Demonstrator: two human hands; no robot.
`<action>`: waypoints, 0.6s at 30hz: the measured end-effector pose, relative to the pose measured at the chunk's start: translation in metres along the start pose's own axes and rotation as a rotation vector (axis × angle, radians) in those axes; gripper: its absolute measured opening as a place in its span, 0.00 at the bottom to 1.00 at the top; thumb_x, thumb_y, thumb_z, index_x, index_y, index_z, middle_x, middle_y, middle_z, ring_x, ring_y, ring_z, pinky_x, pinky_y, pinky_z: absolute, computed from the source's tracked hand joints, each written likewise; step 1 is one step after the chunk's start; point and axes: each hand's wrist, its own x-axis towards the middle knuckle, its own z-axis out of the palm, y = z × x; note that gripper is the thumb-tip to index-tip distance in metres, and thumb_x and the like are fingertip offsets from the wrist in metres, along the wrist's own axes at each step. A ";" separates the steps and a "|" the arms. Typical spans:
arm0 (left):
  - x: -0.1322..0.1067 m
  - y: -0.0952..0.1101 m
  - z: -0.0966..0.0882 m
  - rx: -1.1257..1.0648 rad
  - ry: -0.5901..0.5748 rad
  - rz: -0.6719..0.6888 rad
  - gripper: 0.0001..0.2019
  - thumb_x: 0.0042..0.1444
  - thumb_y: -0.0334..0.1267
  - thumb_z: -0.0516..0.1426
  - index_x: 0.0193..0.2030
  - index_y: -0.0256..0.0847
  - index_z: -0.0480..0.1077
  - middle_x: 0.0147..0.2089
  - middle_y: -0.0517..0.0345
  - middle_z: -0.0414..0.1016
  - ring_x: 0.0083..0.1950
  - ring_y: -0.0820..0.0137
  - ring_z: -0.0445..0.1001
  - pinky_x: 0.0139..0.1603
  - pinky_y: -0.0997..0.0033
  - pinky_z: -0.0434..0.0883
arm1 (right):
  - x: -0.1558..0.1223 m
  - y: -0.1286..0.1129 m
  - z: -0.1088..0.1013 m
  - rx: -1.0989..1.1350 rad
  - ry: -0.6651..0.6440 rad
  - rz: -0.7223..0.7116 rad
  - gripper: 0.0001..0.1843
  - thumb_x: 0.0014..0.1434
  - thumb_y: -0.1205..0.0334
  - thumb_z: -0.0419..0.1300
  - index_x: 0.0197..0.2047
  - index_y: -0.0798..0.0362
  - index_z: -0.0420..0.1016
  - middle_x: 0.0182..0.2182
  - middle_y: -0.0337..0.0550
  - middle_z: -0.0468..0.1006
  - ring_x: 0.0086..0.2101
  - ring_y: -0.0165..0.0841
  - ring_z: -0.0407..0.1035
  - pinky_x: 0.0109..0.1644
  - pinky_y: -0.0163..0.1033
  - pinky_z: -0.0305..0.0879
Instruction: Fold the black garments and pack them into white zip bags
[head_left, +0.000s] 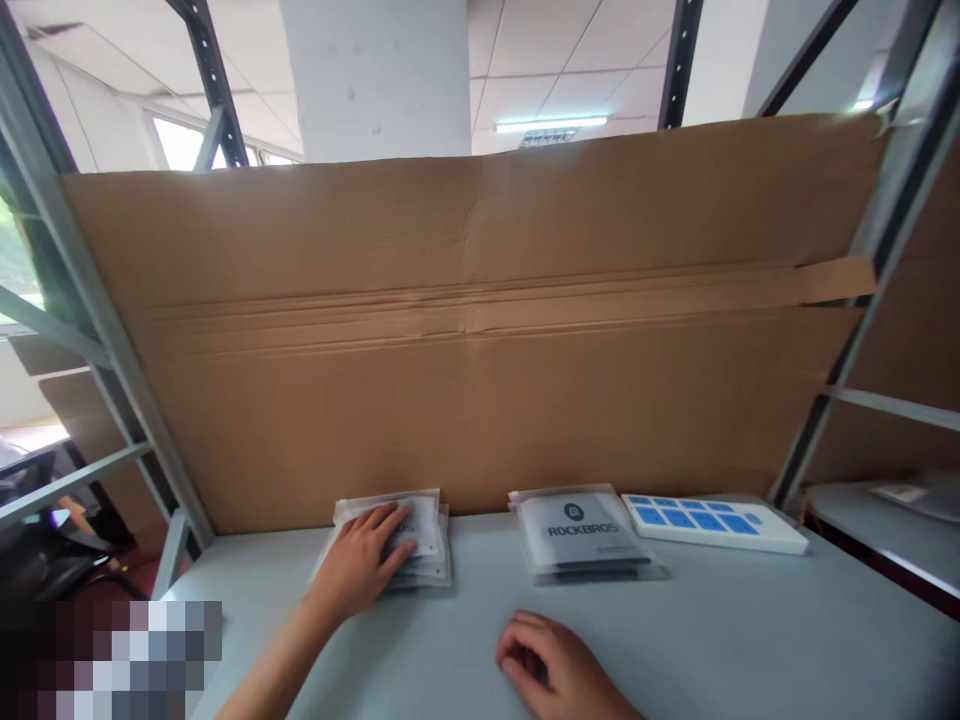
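My left hand (pixel 364 562) lies with its fingers spread on a small stack of clear plastic zip bags (pixel 433 556). It covers much of the top bag and most of its print. Nearer to me, my right hand (pixel 551 662) rests on the grey table, its fingers loosely curled in and nothing visible in them. Beyond that hand, another pile of zip bags (pixel 581 530) carries the print ROCKBROS and a round logo, with something dark inside at the bottom.
A white strip-shaped panel (pixel 720 525) with several blue squares lies right of the ROCKBROS bags. Behind the grey tabletop (pixel 750 630) stands a tall cardboard sheet (pixel 480 400). Metal rack posts (pixel 112 300) rise at both sides. A pixelated patch hides the lower left corner.
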 end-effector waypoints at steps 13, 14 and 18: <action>-0.075 0.087 0.053 -0.173 -0.030 0.500 0.08 0.64 0.39 0.61 0.49 0.45 0.70 0.51 0.57 0.77 0.46 0.63 0.75 0.48 0.68 0.70 | -0.003 -0.005 -0.002 -0.002 0.010 0.000 0.10 0.54 0.75 0.58 0.33 0.52 0.78 0.30 0.39 0.78 0.32 0.32 0.71 0.36 0.31 0.63; -0.074 0.086 0.048 -0.201 -0.067 0.473 0.11 0.63 0.39 0.62 0.50 0.45 0.70 0.53 0.56 0.77 0.48 0.62 0.75 0.50 0.66 0.70 | -0.003 -0.005 -0.003 -0.006 0.006 0.000 0.10 0.54 0.75 0.58 0.33 0.52 0.78 0.31 0.39 0.78 0.32 0.32 0.71 0.36 0.31 0.63; -0.065 0.082 0.023 -0.323 -0.212 0.403 0.14 0.60 0.36 0.62 0.53 0.47 0.71 0.57 0.54 0.75 0.53 0.58 0.73 0.55 0.62 0.68 | -0.006 -0.005 -0.005 -0.058 -0.008 -0.026 0.10 0.54 0.75 0.58 0.34 0.51 0.77 0.32 0.40 0.77 0.33 0.33 0.72 0.37 0.32 0.65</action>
